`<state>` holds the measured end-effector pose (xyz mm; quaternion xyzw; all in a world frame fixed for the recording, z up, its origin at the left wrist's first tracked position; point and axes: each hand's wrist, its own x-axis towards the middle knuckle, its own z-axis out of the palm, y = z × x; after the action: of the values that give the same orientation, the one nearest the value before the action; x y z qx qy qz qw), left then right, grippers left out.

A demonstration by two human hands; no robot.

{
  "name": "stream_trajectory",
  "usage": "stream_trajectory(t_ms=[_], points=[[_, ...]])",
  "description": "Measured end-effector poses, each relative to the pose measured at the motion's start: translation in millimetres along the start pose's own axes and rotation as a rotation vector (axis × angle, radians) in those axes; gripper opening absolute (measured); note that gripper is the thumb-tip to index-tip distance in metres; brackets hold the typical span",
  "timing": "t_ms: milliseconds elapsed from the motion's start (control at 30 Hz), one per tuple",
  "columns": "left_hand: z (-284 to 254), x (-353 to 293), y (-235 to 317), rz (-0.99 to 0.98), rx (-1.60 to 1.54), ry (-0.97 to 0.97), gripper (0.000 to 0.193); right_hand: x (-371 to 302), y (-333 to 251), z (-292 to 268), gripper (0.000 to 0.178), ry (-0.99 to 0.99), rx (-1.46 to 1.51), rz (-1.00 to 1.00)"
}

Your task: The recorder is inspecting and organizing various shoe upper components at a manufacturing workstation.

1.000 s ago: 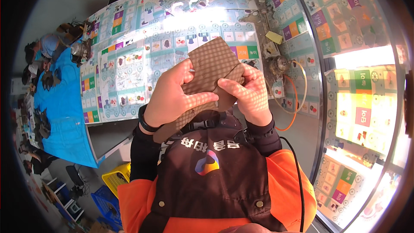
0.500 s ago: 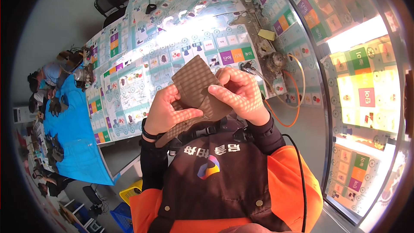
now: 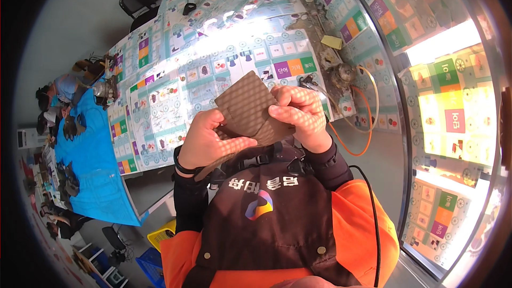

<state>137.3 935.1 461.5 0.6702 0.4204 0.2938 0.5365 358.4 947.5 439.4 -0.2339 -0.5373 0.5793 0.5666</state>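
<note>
A flat, folded piece of brown material, cloth or stiff paper, is held up in front of my chest over the table's near edge. One corner points away from me, and a diagonal fold crosses its lower part. My left hand grips its left side, the thumb lying across the lower front and the other fingers partly behind. At the right edge, my right hand pinches the piece between thumb and bent fingers. A narrow brown tail hangs below, by my left wrist. Dotted light falls on the piece and my right hand.
The table has a printed cover. Cables and grimy metal fittings line its right side, with a yellow pad farther back. A blue-covered table stands left; yellow and blue baskets sit below. A chair is behind.
My right thumb and fingers have shifted slightly right along the piece's edge. The lower fold looks flatter, and my left thumb reaches slightly farther right. Both hands keep their hold.
</note>
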Motion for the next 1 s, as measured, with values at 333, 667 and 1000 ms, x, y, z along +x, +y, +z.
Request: stream_trajectory(t_ms=[333, 667, 1000], points=[[-1.8, -2.5, 11.1, 0.005, -0.022, 0.045, 0.030, -8.0, 7.5, -0.7, 0.013, 0.049, -0.145, 0.088], [-17.3, 2.5, -64.6, 0.013, -0.971, 0.037, 0.051, -9.8, 22.2, 8.1, 0.006, 0.346, 0.385, 0.147], [13.2, -46.3, -60.4, 0.170, -0.422, 0.243, 0.038, -25.6, 62.7, 19.0, 0.017, 0.261, 0.501, 0.087]])
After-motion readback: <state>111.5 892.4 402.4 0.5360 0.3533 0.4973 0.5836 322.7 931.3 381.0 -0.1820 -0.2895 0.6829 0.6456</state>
